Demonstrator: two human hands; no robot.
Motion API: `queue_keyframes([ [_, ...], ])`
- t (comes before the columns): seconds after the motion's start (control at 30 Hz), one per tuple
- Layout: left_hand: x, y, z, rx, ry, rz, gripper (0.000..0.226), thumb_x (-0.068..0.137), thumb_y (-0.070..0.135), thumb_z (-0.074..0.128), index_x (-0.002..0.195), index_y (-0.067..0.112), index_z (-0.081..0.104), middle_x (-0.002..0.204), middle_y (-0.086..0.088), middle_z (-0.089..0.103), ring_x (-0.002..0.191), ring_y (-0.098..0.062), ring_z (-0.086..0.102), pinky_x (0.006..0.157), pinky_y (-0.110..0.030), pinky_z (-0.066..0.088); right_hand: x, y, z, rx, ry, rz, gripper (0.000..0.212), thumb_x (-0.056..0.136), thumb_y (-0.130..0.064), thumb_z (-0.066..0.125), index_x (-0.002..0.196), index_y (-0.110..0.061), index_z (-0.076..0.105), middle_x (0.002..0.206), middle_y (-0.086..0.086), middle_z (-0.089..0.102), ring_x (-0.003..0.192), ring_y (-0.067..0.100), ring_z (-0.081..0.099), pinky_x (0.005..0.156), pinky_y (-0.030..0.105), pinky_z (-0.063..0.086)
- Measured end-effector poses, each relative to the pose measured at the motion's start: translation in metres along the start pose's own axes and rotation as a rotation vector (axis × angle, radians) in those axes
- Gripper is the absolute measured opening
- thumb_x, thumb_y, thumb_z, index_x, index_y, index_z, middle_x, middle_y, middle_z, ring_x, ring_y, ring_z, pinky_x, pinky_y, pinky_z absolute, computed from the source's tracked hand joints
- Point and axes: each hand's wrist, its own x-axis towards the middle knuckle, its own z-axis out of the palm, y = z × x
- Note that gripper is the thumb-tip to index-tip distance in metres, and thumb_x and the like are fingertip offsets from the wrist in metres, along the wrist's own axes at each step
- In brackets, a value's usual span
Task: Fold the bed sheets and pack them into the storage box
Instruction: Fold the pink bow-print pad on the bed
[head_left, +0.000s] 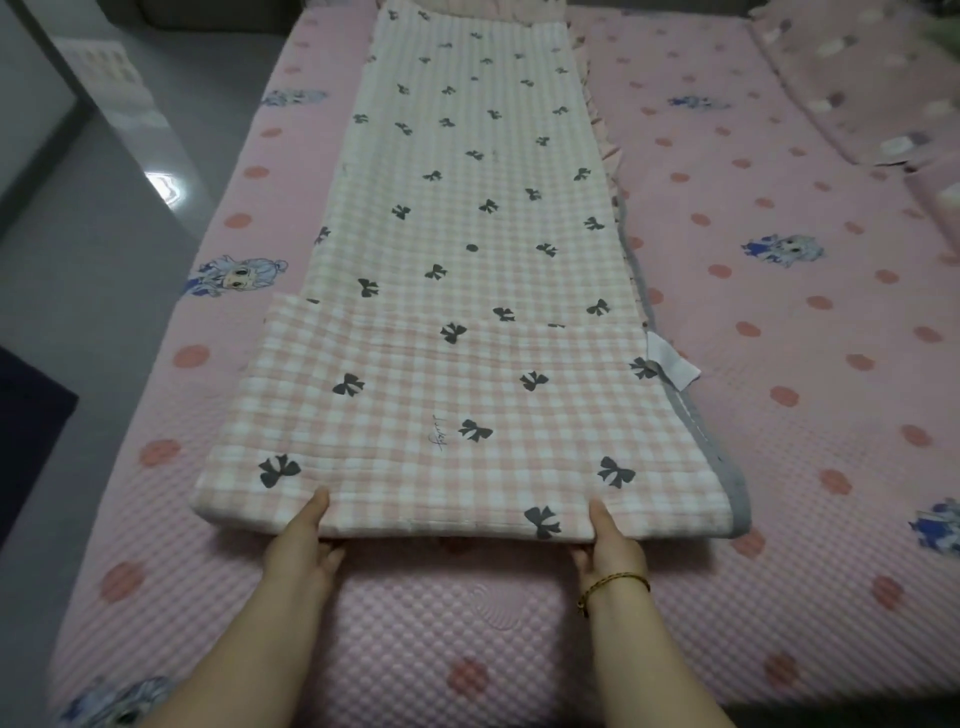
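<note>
A pink-and-white checked sheet (467, 270) printed with dark bows lies as a long strip down the middle of the bed. Its near end is folded over into a thick flap (457, 431) with a grey trim and a white label on the right. My left hand (306, 545) grips the flap's near fold at the left, thumb on top and fingers tucked under. My right hand (610, 548), with a cord bracelet at the wrist, grips the same fold further right in the same way. No storage box is in view.
The bed (779, 364) wears a pink quilted cover with red dots and cartoon figures. Another pink dotted piece of bedding (857, 88) lies bunched at the far right. Grey glossy floor (93, 249) runs along the left, with a dark mat (26, 415) at its edge.
</note>
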Motion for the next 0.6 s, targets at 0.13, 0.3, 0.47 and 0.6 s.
queue_keyframes([
  [0.13, -0.034, 0.011, -0.007, -0.01, -0.028, 0.038, 0.044, 0.092, 0.011, 0.052, 0.135, 0.009, 0.041, 0.136, -0.01, 0.05, 0.125, -0.025, 0.048, 0.1, -0.036, 0.039, -0.028, -0.012, -0.012, -0.058, -0.015, -0.059, 0.044, 0.089, -0.01, 0.058, 0.128, 0.004, 0.045, 0.124, 0.017, 0.055, 0.106, 0.027, 0.052, 0.095, 0.042, 0.042],
  [0.3, -0.082, 0.003, -0.036, -0.04, -0.078, 0.062, 0.045, 0.093, 0.009, 0.048, 0.138, 0.011, 0.039, 0.138, -0.012, 0.048, 0.127, -0.026, 0.046, 0.103, -0.035, 0.037, -0.066, -0.019, -0.052, -0.091, -0.053, -0.093, 0.046, 0.089, -0.009, 0.058, 0.13, 0.006, 0.042, 0.133, 0.021, 0.047, 0.123, 0.035, 0.045, 0.104, 0.047, 0.037],
  [0.47, -0.132, -0.033, -0.073, -0.095, -0.087, 0.053, 0.044, 0.093, 0.008, 0.048, 0.136, 0.009, 0.041, 0.137, -0.013, 0.049, 0.126, -0.027, 0.046, 0.102, -0.035, 0.038, -0.097, -0.015, -0.115, -0.129, -0.066, -0.112, 0.049, 0.087, -0.013, 0.06, 0.129, 0.004, 0.041, 0.133, 0.021, 0.046, 0.123, 0.035, 0.045, 0.102, 0.046, 0.039],
  [0.6, -0.172, -0.067, -0.106, -0.101, -0.062, 0.042, 0.044, 0.092, 0.009, 0.049, 0.136, 0.009, 0.042, 0.138, -0.013, 0.047, 0.127, -0.028, 0.045, 0.103, -0.035, 0.037, -0.128, -0.014, -0.164, -0.16, -0.066, -0.111, 0.048, 0.086, -0.012, 0.061, 0.128, 0.003, 0.043, 0.133, 0.02, 0.047, 0.123, 0.035, 0.045, 0.098, 0.045, 0.04],
])
